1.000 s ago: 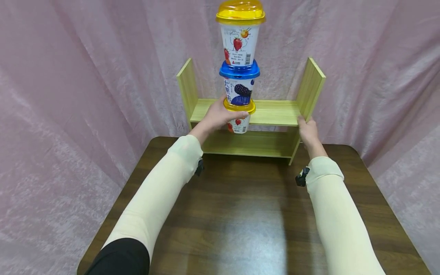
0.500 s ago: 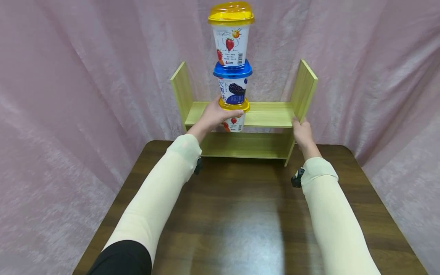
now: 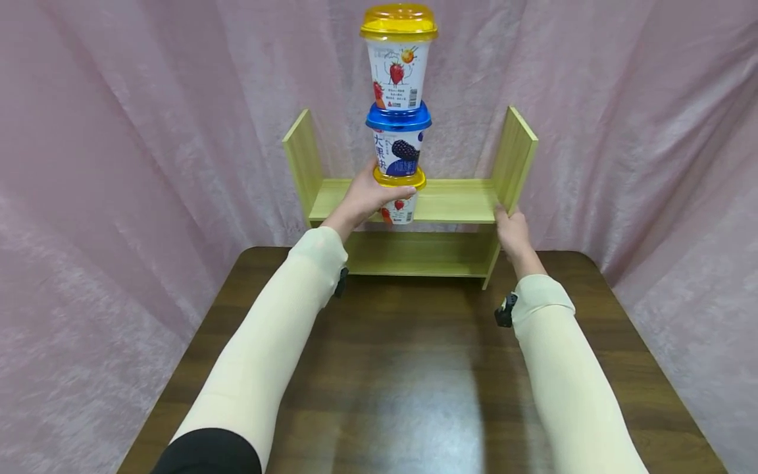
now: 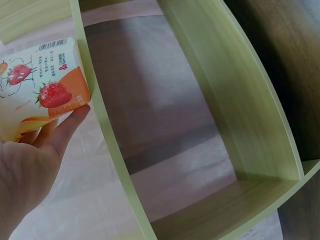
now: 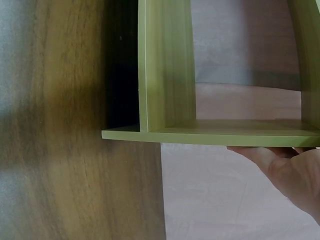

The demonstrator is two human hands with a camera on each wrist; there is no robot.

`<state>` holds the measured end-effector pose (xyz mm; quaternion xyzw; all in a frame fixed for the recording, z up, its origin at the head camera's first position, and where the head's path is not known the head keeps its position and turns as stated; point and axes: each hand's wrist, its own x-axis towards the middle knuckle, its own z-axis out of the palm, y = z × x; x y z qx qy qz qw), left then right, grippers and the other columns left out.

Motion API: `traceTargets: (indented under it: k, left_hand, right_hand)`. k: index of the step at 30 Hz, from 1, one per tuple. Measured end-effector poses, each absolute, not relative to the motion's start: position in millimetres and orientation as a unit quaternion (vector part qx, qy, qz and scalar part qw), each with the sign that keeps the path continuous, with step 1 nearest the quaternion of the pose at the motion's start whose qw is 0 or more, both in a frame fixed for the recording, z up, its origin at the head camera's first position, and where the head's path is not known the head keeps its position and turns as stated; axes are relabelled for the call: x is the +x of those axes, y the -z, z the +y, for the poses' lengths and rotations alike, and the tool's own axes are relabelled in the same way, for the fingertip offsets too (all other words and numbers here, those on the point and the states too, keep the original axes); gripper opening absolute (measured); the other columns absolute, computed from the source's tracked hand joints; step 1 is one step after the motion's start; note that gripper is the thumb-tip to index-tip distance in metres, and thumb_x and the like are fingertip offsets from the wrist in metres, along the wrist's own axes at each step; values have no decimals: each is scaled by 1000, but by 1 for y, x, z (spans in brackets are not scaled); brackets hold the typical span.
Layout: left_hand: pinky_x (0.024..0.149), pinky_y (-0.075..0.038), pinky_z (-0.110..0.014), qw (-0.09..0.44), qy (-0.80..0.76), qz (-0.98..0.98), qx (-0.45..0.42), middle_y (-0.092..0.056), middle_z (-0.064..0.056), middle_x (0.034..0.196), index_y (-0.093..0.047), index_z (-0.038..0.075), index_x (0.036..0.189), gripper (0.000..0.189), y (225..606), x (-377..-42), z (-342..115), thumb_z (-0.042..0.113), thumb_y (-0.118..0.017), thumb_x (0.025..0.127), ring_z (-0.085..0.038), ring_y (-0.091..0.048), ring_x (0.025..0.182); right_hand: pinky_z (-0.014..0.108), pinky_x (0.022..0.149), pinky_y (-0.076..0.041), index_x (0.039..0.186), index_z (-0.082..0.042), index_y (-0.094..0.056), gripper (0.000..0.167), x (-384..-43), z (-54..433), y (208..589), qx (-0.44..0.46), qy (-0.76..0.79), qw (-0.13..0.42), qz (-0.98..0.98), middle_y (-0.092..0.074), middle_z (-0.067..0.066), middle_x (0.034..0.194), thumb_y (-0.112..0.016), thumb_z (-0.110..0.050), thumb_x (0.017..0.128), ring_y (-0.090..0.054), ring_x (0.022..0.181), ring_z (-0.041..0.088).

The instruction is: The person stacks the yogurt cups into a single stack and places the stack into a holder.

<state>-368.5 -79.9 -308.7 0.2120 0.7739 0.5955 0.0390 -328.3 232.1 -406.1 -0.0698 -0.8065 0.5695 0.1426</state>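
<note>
My left hand (image 3: 367, 194) grips the bottom cup of a stack of three lidded yogurt cups. That bottom cup (image 3: 404, 210) has a yellow lid and strawberry print. On it stands a blue-lidded yogurt cup (image 3: 398, 148) with a blackberry picture, and a larger yellow-lidded strawberry yogurt cup (image 3: 398, 69) tops the stack. The bottom cup is close to the front edge of the wooden shelf's upper board (image 3: 450, 197); I cannot tell whether it touches. My right hand (image 3: 514, 236) holds the shelf's right side panel (image 3: 514, 161); in the right wrist view its fingers lie against the panel's outer face.
The two-level shelf stands at the far side of a dark brown table (image 3: 403, 368). Its left side panel (image 3: 303, 161) rises beside the stack. A lower board (image 3: 414, 253) runs between the sides. Pink curtains (image 3: 177, 131) hang behind the table and along both sides.
The head view has shifted, so shelf and hands appear farther left. Against the shelf, my left hand has brought the stack slightly up or back. The right hand keeps its place on the side panel.
</note>
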Motion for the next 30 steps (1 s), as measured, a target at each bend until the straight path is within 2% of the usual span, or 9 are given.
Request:
traceTargets:
  k: [5, 11, 30]
  left_hand:
    - [102, -49, -40, 43, -601, 769, 215, -60, -5, 132, -38, 17, 146, 80, 294, -349, -83, 21, -86, 82, -22, -62, 115]
    - [102, -49, -39, 40, -613, 758, 218, -59, -7, 132, -38, 15, 145, 81, 290, -342, -84, 16, -87, 81, -24, -62, 115]
    - [105, -46, -38, 37, -605, 771, 194, -55, -6, 140, -34, 15, 152, 85, 291, -334, -82, 22, -84, 85, -22, -58, 120]
  right_hand:
    - [51, 118, -25, 158, -6, -29, 61, -318, 225, 407, -71, -570, 146, -806, -34, 25, 157, -37, -41, 109, -32, 143, 37]
    - [52, 118, -24, 158, -6, -28, 60, -306, 218, 406, -67, -575, 144, -803, -32, 24, 158, -36, -40, 109, -31, 144, 37]
    - [49, 119, -24, 158, -7, -28, 61, -296, 213, 409, -86, -579, 151, -797, -34, 24, 158, -39, -40, 109, -31, 145, 36]
